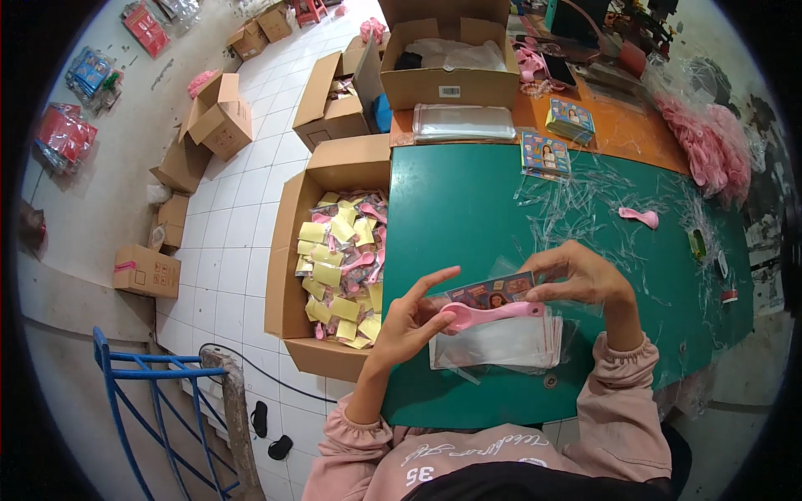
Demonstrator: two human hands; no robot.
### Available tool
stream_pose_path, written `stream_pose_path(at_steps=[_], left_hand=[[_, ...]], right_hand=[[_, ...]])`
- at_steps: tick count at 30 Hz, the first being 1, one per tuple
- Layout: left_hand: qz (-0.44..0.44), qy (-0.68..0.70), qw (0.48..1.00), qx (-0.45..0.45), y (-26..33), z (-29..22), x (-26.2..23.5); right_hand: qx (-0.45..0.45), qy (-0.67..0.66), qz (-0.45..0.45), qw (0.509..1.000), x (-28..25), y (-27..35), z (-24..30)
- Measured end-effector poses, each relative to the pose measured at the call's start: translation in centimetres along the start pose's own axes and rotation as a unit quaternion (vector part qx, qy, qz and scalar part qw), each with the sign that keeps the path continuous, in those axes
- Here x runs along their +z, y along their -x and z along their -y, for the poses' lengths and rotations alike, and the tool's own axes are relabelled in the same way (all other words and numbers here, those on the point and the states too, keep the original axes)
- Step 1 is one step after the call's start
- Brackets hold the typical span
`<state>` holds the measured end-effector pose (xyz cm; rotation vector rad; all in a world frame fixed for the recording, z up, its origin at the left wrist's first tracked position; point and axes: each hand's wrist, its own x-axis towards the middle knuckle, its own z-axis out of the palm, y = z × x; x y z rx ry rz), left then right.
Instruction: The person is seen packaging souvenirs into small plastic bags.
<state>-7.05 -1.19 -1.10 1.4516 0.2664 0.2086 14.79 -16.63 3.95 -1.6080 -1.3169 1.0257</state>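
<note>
My left hand (404, 324) pinches the bowl end of a pink plastic spoon (499, 313), index finger stretched out. A printed card (484, 294) lies just behind the spoon, with clear plastic around it. My right hand (576, 274) grips the card's right end and the plastic between thumb and fingers. Whether the spoon is inside the plastic, I cannot tell. Below both hands a stack of clear plastic bags (489, 351) rests on the green table (455, 209). Another pink spoon (639, 217) lies farther off on the right.
An open carton (288, 275) full of bagged pink spoons and yellow cards stands left of the table. Card stacks (545, 156) sit at the back. Clear plastic strips (568, 204) litter the right side. Pink spoons in a bag (706, 150) lie at the far right.
</note>
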Motion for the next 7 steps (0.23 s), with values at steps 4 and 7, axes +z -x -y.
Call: stream_pose_path(at_steps=[4,7], left_hand=[[0.022,0.044,0.998,0.041,0.3,0.8,-0.1],[-0.088,-0.235,0.967,0.032,-0.5,0.8,1.0]], right_hand=[[0.054,-0.059,-0.025,0.996,0.8,0.0,0.5],[0.056,0.072,-0.117,0.989,0.9,0.2,1.0]])
